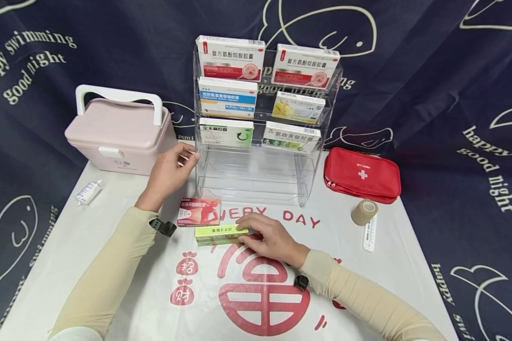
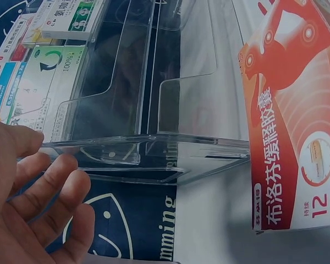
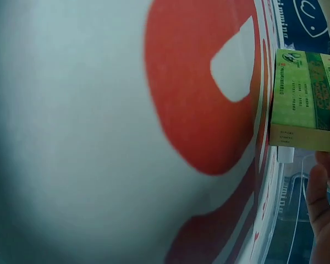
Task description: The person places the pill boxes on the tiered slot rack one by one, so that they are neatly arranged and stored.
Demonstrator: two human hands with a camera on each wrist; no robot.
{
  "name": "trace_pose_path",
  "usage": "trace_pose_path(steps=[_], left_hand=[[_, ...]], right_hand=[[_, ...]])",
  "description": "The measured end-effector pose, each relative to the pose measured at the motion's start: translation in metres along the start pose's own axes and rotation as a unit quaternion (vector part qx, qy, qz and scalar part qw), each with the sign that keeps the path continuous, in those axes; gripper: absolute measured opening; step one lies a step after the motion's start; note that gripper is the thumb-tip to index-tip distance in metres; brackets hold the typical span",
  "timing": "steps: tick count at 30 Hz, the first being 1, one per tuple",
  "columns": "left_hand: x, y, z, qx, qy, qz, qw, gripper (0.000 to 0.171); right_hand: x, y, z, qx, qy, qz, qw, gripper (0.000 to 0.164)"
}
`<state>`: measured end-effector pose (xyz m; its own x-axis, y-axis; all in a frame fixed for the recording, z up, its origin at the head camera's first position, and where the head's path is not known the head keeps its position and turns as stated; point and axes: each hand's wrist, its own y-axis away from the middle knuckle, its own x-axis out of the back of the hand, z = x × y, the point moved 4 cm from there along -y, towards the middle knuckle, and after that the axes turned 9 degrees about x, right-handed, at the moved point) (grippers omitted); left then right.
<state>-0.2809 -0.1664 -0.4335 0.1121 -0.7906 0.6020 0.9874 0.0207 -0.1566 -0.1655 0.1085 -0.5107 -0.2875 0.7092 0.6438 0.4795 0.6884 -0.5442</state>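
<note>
My right hand (image 1: 266,237) grips the right end of a yellow-green medicine box (image 1: 217,235) between thumb and fingers, just above the white table cover. In the right wrist view, its green printed face (image 3: 300,91) shows, with a fingertip over one edge. My left hand (image 1: 170,170) is at the lower left side of a clear acrylic display rack (image 1: 251,184), fingers loosely bent and thumb tip right at the rack's edge. A red-and-white medicine box (image 1: 199,211) lies flat in front of the rack; its front (image 2: 291,121) looms large in the left wrist view.
Several medicine boxes (image 1: 226,132) stand in pairs on the rack's upper tiers. To the left are a pink lidded case (image 1: 119,137) and a small white wrapped packet (image 1: 88,192). To the right lie a red first-aid pouch (image 1: 362,175), a tan bandage roll (image 1: 364,212) and a thermometer (image 1: 370,234).
</note>
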Motion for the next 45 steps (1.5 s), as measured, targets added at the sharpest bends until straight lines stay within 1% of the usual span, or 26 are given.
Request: trace_pose_path(steps=[7,13,15,18,22,24,27,29,34,39,44,45], left_hand=[[0.0,0.0,-0.001,-0.001,0.002,0.001,1.0,0.026],[0.0,0.0,-0.001,-0.005,0.003,-0.001,1.0,0.026],[0.0,0.0,-0.001,-0.003,0.004,-0.003,1.0,0.026],[0.0,0.001,0.0,-0.002,0.005,-0.004,1.0,0.026],[0.001,0.0,0.001,-0.002,-0.001,-0.004,1.0,0.024],[0.001,0.0,0.002,-0.005,-0.004,-0.005,1.0,0.024],[0.001,-0.001,0.003,-0.007,-0.007,-0.006,0.9999,0.024],[0.002,-0.002,0.003,-0.007,-0.009,-0.005,0.9999,0.024],[0.004,-0.003,0.003,-0.005,-0.006,-0.004,1.0,0.024],[0.005,-0.003,0.003,-0.004,-0.006,-0.001,1.0,0.024],[0.004,-0.003,0.003,-0.005,-0.002,0.0,1.0,0.023],[0.004,-0.003,0.003,-0.005,-0.001,-0.002,1.0,0.023]], right_hand=[[0.001,-0.001,0.001,-0.001,-0.004,0.001,1.0,0.029],[0.001,-0.002,0.003,0.011,-0.002,0.012,1.0,0.028],[0.002,-0.002,0.003,0.017,-0.01,0.015,1.0,0.03],[0.006,-0.004,0.004,0.018,-0.037,0.022,0.999,0.034],[0.02,-0.012,0.007,0.017,-0.076,0.057,0.995,0.036],[0.032,-0.019,0.01,0.013,-0.081,0.084,0.993,0.034],[0.052,-0.035,0.012,0.004,-0.071,0.12,0.99,0.034],[0.068,-0.048,0.009,-0.006,-0.057,0.138,0.989,0.032],[0.098,-0.076,0.001,-0.04,-0.035,0.169,0.984,0.028],[0.11,-0.092,0.007,-0.062,-0.023,0.182,0.981,0.024],[0.11,-0.098,0.016,-0.073,0.004,0.185,0.98,0.022],[0.109,-0.097,0.023,-0.075,0.007,0.186,0.98,0.022]])
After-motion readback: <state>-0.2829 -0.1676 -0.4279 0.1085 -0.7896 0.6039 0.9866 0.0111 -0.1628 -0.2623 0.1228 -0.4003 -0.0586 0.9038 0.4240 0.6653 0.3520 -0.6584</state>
